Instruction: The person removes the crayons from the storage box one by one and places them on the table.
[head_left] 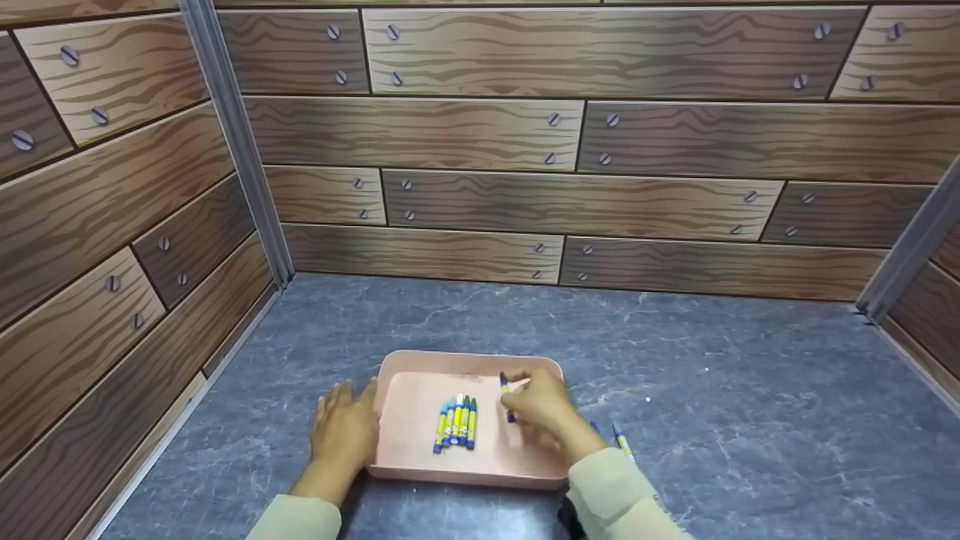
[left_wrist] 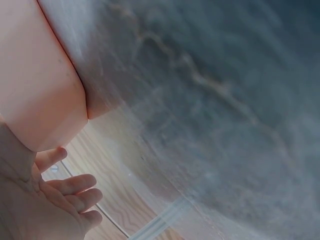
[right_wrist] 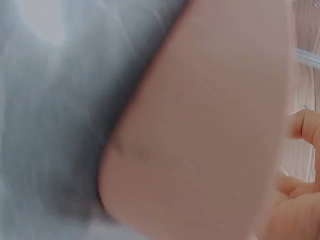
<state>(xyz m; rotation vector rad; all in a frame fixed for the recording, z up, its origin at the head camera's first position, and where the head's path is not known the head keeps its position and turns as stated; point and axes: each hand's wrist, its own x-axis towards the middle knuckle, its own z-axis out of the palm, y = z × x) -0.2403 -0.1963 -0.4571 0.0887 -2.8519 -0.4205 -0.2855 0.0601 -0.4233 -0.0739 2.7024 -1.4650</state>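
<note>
A shallow pink tray (head_left: 401, 474) sits on the dark marbled surface. Several crayons (head_left: 455, 424) with yellow-and-blue wrappers lie side by side on its floor, left of the middle. Over the tray's right part, my right hand (head_left: 541, 401) pinches one dark-tipped crayon (head_left: 505, 385) between thumb and fingers. My left hand (head_left: 345, 429) rests against the tray's left wall with its fingers extended. The left wrist view has the left hand (left_wrist: 47, 205) beside the tray's outer wall (left_wrist: 42, 75). In the right wrist view, the tray wall (right_wrist: 210, 110) hides the held crayon and part of the right hand (right_wrist: 300, 215).
Right of the tray, a crayon (head_left: 622, 440) lies on the surface, and the blue tip of another crayon (head_left: 595, 427) shows by the right forearm. Wood-patterned walls (head_left: 480, 131) stand at the back and both sides. A dark object (head_left: 570, 517) is partly hidden under the right sleeve.
</note>
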